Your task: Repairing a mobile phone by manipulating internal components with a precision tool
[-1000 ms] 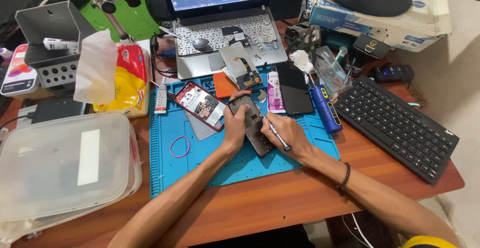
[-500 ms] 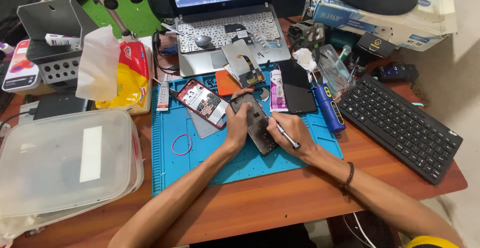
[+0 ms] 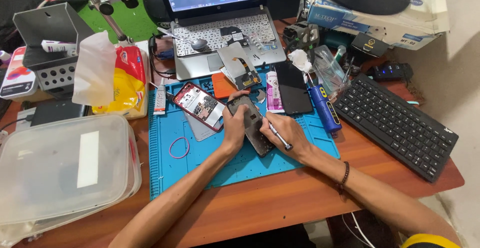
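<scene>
Head view, looking straight down at a crowded wooden counter (image 3: 280, 203) with a blue work mat (image 3: 165, 153) spread across the middle. The left hand (image 3: 235, 123) is clamped over a dark, opened phone body (image 3: 252, 128) that lies tilted on the mat, fingers curled over its upper end, thumb along its left edge. The right hand (image 3: 290, 135) comes in from the other side, fingers pinched around a slim metal tool (image 3: 275, 135), its tip down on the phone body's right edge. Both hands closed, both touching the same phone, which sits at the mat's centre.

Just left of the left hand lies a red phone frame (image 3: 198, 105), opened up, circuit parts showing, resting on a grey sheet. Lower left on the mat, well apart from the hands, a pink rubber band (image 3: 179, 148). Above the hands, an orange pad (image 3: 222, 85), and a phone panel with a flex cable (image 3: 239, 70) propped on the edge of an open laptop (image 3: 220, 33). To the right, a black phone screen (image 3: 292, 90) lies flat, a blue electric screwdriver (image 3: 325, 110) beside it, then a black keyboard (image 3: 395, 125) angled off toward the counter's corner. Far left, a clear plastic tub with lid (image 3: 60, 168), and behind it a yellow-and-red pack of tissues (image 3: 125, 80).
</scene>
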